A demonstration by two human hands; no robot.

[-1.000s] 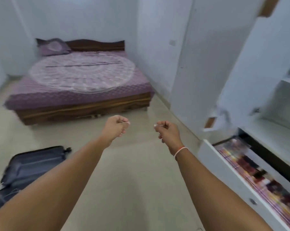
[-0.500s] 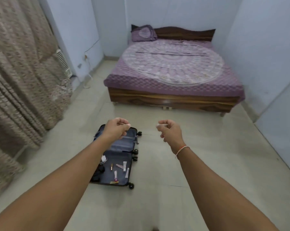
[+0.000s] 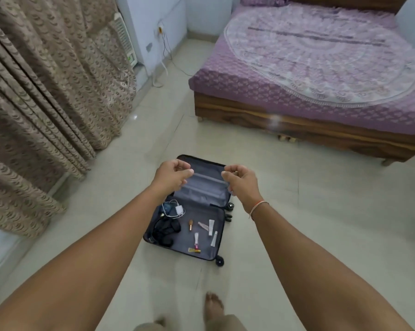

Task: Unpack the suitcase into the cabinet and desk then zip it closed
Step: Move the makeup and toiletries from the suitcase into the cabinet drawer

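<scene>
A dark suitcase (image 3: 216, 212) lies open on the tiled floor in front of me. Its near half holds a white charger with cable (image 3: 177, 209), black sunglasses (image 3: 166, 229), a small brush (image 3: 190, 224) and several small cosmetic tubes (image 3: 211, 227). The far half shows a grey zipped lining (image 3: 205, 187). My left hand (image 3: 171, 176) and my right hand (image 3: 241, 179) hang in the air above the far half, fingers loosely curled, holding nothing. The cabinet and desk are out of view.
A bed (image 3: 321, 75) with a purple cover stands at the back right. Beige curtains (image 3: 46, 91) hang along the left. A white cable (image 3: 164, 65) trails on the floor by the far wall. My bare foot (image 3: 213, 304) shows at the bottom edge.
The view has swung left from the cabinet drawer and moved closer to the open suitcase. Both hands stay raised and empty in front of me.
</scene>
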